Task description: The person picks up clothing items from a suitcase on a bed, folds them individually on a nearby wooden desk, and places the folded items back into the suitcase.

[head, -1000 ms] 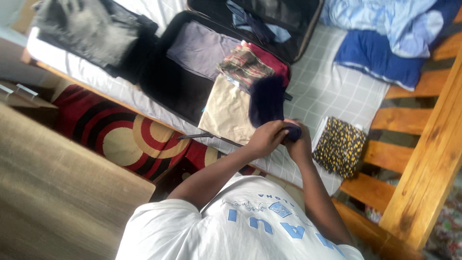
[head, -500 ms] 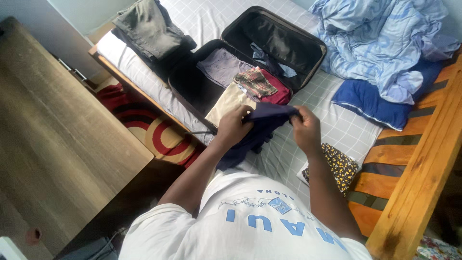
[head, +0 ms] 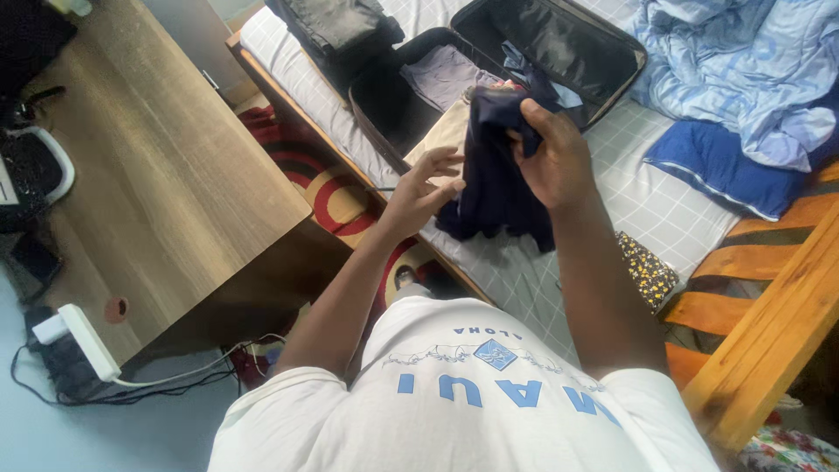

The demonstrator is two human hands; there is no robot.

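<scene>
The right hand is raised over the bed and its fingers are closed tightly on the top of a dark navy garment, which hangs down from the grip in loose folds in front of the open suitcase. The left hand is just beside the garment on its left side, with the fingers spread apart and slightly bent; the fingertips are touching the edge of the cloth or very close to it, I cannot tell which. The garment is above the bed edge, between the two hands, and its lower part reaches near the checked white sheet. Inside the suitcase there are folded clothes: a grey piece and a beige piece, partly hidden behind the garment. A pile of dark folded clothes lies on the bed near the suitcase. On the right there is a blue pillow under a light blue blanket, and a black cloth with yellow dots near the wooden bed frame. A wooden desk stands on the left, and a red patterned rug is on the floor between the desk and the bed
</scene>
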